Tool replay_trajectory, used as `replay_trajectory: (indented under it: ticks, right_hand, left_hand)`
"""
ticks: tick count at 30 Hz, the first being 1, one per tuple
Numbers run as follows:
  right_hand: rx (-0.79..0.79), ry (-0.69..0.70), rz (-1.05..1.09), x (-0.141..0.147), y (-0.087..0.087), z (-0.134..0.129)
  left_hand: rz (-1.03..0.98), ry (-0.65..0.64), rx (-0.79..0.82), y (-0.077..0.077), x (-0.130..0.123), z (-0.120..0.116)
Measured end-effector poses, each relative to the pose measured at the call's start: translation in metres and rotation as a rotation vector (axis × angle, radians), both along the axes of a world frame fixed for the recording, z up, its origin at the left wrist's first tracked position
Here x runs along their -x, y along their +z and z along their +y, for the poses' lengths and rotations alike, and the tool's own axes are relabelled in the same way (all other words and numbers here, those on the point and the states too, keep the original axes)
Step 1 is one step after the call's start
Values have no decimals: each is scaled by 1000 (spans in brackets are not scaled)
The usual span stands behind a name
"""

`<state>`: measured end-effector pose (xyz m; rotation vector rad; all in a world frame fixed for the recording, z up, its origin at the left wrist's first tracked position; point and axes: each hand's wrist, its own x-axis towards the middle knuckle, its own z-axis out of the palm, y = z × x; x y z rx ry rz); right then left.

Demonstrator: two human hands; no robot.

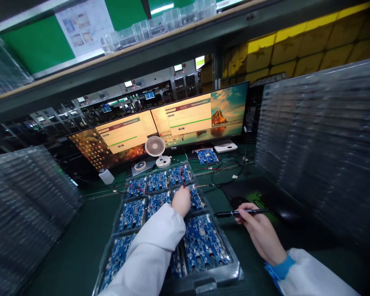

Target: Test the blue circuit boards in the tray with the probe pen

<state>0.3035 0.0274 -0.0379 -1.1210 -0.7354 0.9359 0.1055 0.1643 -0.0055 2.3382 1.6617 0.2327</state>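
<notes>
Right hand [255, 227] holds pen [240, 213] (level)

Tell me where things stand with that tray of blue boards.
Done: the clear tray already holds blue circuit boards in every visible pocket.
In hand: the left hand is at a board in the right column, by a red wire; the right hand holds a black pen beside the tray.
Left: which boards are finished cannot be told; another board lies apart near the monitors.

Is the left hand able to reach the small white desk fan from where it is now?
Probably yes: the left hand is over the clear tray of blue circuit boards, and only low boards lie before the small white desk fan.
</notes>
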Motion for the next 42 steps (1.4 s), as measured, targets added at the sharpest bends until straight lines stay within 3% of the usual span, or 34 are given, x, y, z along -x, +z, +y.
replay_trajectory:
  ticks: [4, 8, 12, 16, 30, 38, 42]
  right_hand:
    - [-7, -18, 19, 1, -1, 1]
    - [-24, -69, 45, -3, -1, 2]
    - [-48, -95, 82, -6, 1, 0]
    - [-78, -94, 119, -8, 3, -2]
    - [-121, -58, 200, -10, 0, 0]
    - [-117, -37, 196, -9, 0, -1]
    - [-119, -31, 187, -8, 0, 0]
  left_hand:
    - [-49, -22, -3, 9, 1, -7]
    - [-173, -111, 94, 13, 5, -41]
    - [-433, -124, 230, -3, 12, -85]
    - [-615, -70, 262, -19, 18, -107]
    - [-642, -49, 242, -32, 20, -108]
    - [-474, -147, 175, -21, 19, -115]
    - [-485, -145, 196, -21, 20, -120]
